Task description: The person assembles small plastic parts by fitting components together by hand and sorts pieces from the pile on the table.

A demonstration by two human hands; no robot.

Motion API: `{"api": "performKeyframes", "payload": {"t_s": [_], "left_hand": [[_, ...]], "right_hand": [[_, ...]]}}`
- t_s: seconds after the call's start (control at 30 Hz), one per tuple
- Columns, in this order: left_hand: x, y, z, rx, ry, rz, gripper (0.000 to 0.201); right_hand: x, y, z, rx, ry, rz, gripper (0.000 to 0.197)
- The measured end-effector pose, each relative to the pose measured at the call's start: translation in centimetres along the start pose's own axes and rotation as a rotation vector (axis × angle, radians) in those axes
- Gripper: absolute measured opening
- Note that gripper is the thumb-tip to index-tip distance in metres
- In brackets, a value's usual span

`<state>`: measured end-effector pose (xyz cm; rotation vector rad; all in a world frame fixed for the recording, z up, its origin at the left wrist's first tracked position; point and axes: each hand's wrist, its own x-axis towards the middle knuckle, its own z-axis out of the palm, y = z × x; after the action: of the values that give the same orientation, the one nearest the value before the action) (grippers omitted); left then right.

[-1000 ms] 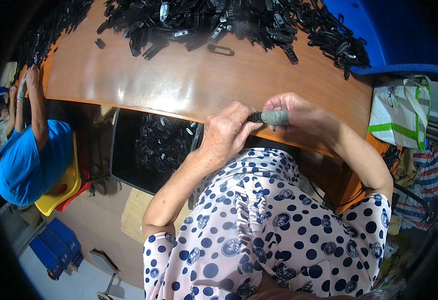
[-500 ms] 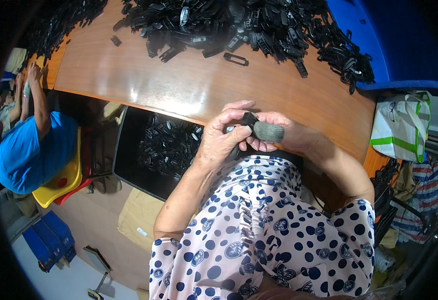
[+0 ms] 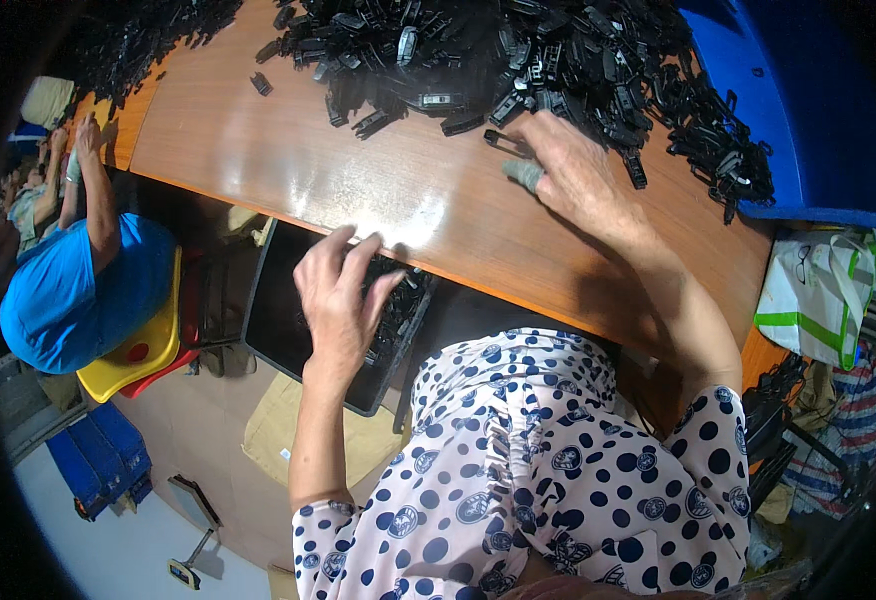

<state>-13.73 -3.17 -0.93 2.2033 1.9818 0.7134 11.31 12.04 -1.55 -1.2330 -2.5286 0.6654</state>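
My left hand (image 3: pixel 336 300) hangs over a black bin (image 3: pixel 268 340) beside the table, fingers spread and holding nothing, slightly blurred. Small black plastic clips (image 3: pixel 398 310) lie in that bin, partly hidden by the hand. Out over the table reaches my right hand (image 3: pixel 578 170), its thumb and fingers apart. A grey-green cover (image 3: pixel 524 175) wraps one of its digits. Its fingertips are at a thin black oblong frame (image 3: pixel 504 140) lying flat before the pile; whether they touch it I cannot tell. Behind them spreads a heap of black plastic pieces (image 3: pixel 438 60).
A blue divider (image 3: pixel 808 120) borders the table (image 3: pixel 248 150) on the right, with a white-and-green bag (image 3: pixel 818 290) below it. At left a person in blue (image 3: pixel 68 290) sits on a yellow chair (image 3: pixel 143 350). One loose black piece (image 3: pixel 261 84) lies left of the heap.
My hands were together before my body around a small black piece. They have parted: the left is over the bin, the right is out at the oblong frame. The view has shifted slightly.
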Motion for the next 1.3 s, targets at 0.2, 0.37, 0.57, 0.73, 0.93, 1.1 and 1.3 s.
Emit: {"api": "performKeyframes", "payload": {"t_s": [0.2, 0.37, 0.57, 0.73, 0.93, 1.1, 1.3], "left_hand": [[9.4, 1.1, 6.7, -0.112, 0.044, 0.244, 0.028], [12.7, 1.3, 9.6, 0.002, -0.056, 0.19, 0.024], [13.3, 1.6, 10.0, 0.102, -0.105, 0.151, 0.026], [9.5, 3.9, 8.7, -1.097, -0.289, -0.259, 0.026], [5.8, 7.3, 8.2, -1.517, -0.34, -0.354, 0.027], [4.9, 8.5, 7.7, -1.433, -0.233, -0.288, 0.022], [4.2, 8.3, 7.4, -1.299, -0.206, -0.207, 0.022]], "right_hand": [[2.4, 0.8, 0.9, -0.176, 0.022, -0.073, 0.025], [2.6, 1.6, 0.8, -0.061, -0.052, -0.069, 0.034], [0.3, 0.6, -1.9, 0.794, -0.163, 0.314, 0.041], [-3.2, 1.6, -0.7, 1.313, 0.121, 0.341, 0.023], [-6.2, -0.3, -0.1, 1.689, 0.18, 0.291, 0.022], [-7.5, -1.4, -0.5, 1.7, 0.215, 0.319, 0.024], [-8.4, -1.5, -0.5, 1.691, 0.211, 0.3, 0.024]]}}
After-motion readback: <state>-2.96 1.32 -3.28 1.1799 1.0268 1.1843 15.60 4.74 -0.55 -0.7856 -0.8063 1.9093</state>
